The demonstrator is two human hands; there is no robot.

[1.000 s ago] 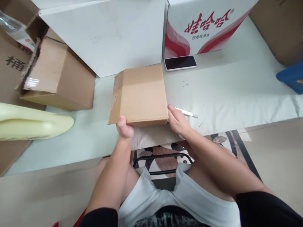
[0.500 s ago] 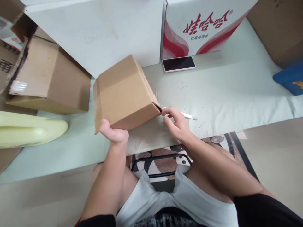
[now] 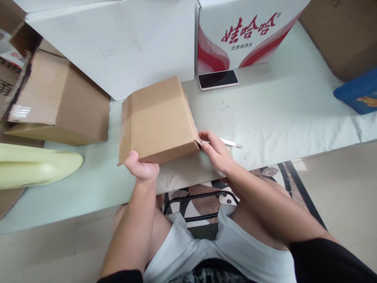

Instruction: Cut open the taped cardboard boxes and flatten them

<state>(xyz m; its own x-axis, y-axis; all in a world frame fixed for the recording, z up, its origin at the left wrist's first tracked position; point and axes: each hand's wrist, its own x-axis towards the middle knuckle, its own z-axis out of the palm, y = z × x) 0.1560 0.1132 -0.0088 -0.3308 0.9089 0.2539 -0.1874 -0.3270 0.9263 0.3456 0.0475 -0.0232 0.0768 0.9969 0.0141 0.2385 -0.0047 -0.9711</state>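
A brown cardboard box [image 3: 160, 118] lies tilted over the pale green tablecloth [image 3: 265, 114], with a flap sticking out on its left. My left hand [image 3: 141, 167] grips the box at its near left corner, thumb on the outside and the other fingers hidden beneath it. At the near right corner, my right hand [image 3: 216, 151] is closed with its fingertips on the box's edge, where a flap stands slightly apart. Just beyond my right hand a slim whitish tool [image 3: 231, 143] rests on the cloth, partly hidden by the fingers.
Behind stand a white box [image 3: 118, 43] and a white carton with red lettering [image 3: 244, 35]; a phone [image 3: 218, 79] lies before the carton. To the left are an open cardboard box [image 3: 79, 102] and a pale yellow object [image 3: 38, 165]. A blue object [image 3: 357, 92] sits far right.
The box has turned and tipped flatter, its far corner swinging to the right. My right hand's fingers have moved in closer around the box's right corner.
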